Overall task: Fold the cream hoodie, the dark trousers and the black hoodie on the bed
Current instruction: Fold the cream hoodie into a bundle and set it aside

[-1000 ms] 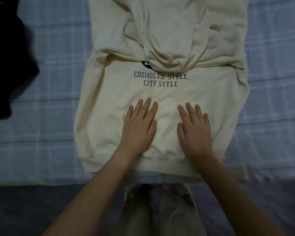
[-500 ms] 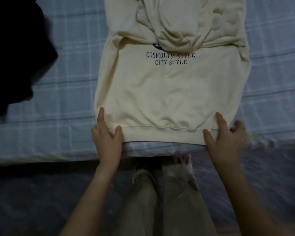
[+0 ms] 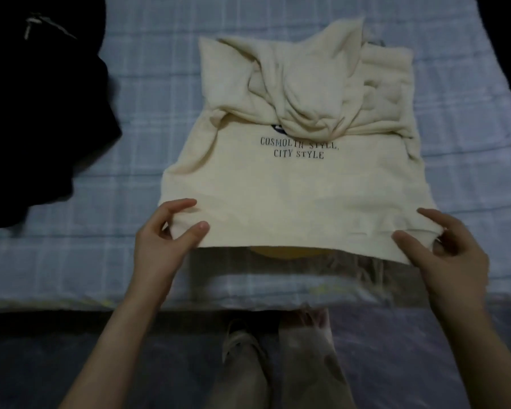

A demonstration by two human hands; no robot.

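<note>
Pinching cream hoodie (image 3: 292, 196) hem corners, both hands.

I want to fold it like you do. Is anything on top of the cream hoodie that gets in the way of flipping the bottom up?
Nothing visible does. The left hand and right hand pinch the bottom corners of the cream hoodie. Its printed front is bare up to the bunched hood and sleeves. The black clothes lie apart, on the left.

Left hand (image 3: 163, 243), right hand (image 3: 452, 255) forward, fingers pinched, forearms bare.
</note>
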